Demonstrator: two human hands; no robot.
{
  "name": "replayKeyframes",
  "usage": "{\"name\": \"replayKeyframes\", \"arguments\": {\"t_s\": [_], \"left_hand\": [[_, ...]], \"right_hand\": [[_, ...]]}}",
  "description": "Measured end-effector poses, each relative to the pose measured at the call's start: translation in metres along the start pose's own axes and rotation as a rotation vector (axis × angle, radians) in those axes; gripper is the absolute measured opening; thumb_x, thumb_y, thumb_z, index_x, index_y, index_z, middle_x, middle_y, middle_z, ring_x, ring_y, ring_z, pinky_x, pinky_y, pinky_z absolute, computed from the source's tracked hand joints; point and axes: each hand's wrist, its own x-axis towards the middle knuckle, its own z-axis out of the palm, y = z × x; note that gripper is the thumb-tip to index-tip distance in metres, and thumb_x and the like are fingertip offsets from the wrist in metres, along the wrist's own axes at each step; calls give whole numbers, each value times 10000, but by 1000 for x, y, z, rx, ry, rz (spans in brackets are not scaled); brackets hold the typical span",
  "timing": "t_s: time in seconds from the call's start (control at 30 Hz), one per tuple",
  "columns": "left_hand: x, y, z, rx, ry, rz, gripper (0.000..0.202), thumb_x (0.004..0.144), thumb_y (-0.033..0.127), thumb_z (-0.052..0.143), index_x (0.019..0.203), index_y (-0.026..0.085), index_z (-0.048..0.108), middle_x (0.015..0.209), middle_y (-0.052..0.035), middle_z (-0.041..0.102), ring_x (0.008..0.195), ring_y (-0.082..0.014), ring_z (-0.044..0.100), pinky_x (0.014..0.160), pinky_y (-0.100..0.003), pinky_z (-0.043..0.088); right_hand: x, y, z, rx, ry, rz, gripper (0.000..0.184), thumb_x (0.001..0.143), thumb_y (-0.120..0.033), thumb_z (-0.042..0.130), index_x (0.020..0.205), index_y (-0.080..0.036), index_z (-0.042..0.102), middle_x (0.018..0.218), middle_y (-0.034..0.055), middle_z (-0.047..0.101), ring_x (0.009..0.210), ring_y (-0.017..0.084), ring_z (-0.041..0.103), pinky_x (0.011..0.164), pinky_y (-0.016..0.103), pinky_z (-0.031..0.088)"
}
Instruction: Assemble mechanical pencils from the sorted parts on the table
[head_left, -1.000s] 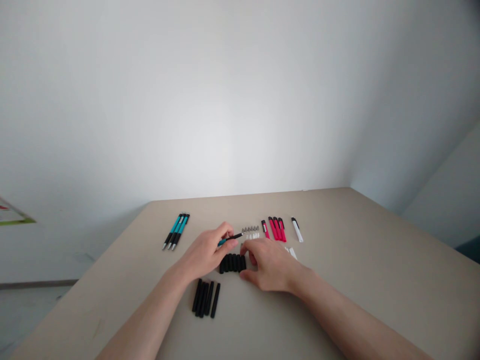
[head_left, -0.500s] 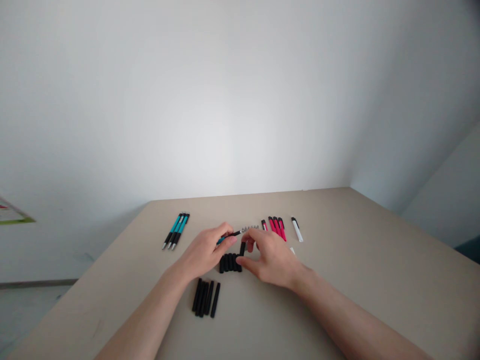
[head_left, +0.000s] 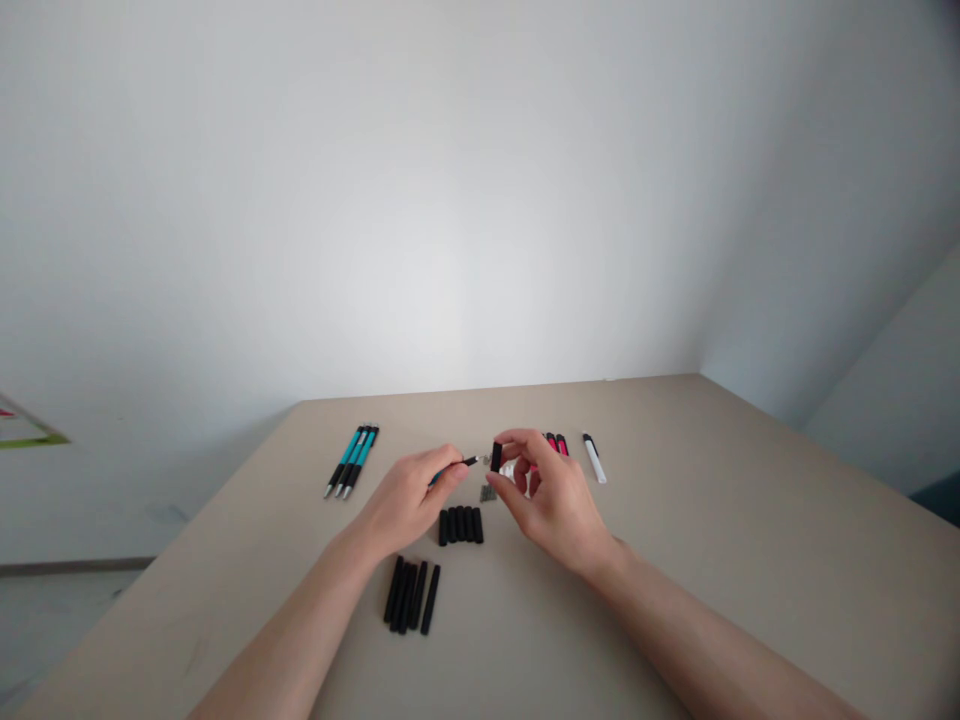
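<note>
My left hand (head_left: 416, 500) is closed around a blue pen barrel (head_left: 435, 478), whose dark, thin front end (head_left: 471, 461) points right. Between thumb and forefinger, my right hand (head_left: 551, 500) pinches a short black grip sleeve (head_left: 496, 457), held upright just right of the pen's tip; the two are slightly apart. Below the hands lies a row of several short black grip sleeves (head_left: 460, 525). Small springs (head_left: 488, 493) lie on the table under the right fingers. Nearer to me, several longer black tubes (head_left: 411, 597) are side by side.
Three finished-looking blue and black pens (head_left: 352, 461) lie at the left of the table (head_left: 645, 620). Pink barrels (head_left: 561, 445) are partly covered by my right hand. A white barrel with a black clip (head_left: 594, 458) lies to their right. A wall (head_left: 465, 200) rises behind the table.
My right hand has lifted the short black sleeve up from beside the row and brought it near the pen's tip. My left hand has barely moved.
</note>
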Motion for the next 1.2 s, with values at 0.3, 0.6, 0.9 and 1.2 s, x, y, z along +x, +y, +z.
{"name": "replayKeyframes", "arguments": {"t_s": [0.3, 0.6, 0.9, 1.2], "left_hand": [[-1, 2, -1, -10, 51, 25, 308, 977, 316, 318, 720, 190, 431, 628, 39, 452, 591, -107, 441, 608, -226, 335], [0, 4, -3, -26, 78, 34, 312, 976, 301, 319, 704, 189, 423, 601, 47, 441, 565, -102, 432, 592, -224, 325], [-2, 5, -2, -21, 90, 20, 333, 975, 310, 310, 678, 192, 408, 585, 48, 431, 546, -102, 426, 581, -226, 323], [1, 5, -2, -11, 96, 23, 337, 973, 305, 311, 670, 190, 406, 582, 46, 433, 544, -102, 426, 578, -226, 324]], "right_hand": [[0, -2, -1, 62, 13, 9, 450, 811, -191, 563, 1223, -240, 391, 901, 4, 651, 605, 112, 549, 562, 230, 436], [-2, 2, 3, 130, 47, -10, 328, 831, -167, 524, 1148, -237, 479, 940, 23, 667, 601, 111, 550, 551, 226, 443], [-1, 3, 5, 160, 54, 5, 332, 831, -166, 546, 1152, -238, 506, 925, 17, 661, 600, 105, 542, 543, 218, 438], [-2, 4, 4, 125, 59, -39, 355, 837, -180, 549, 1189, -222, 525, 881, 18, 624, 578, 104, 515, 537, 227, 427]]}}
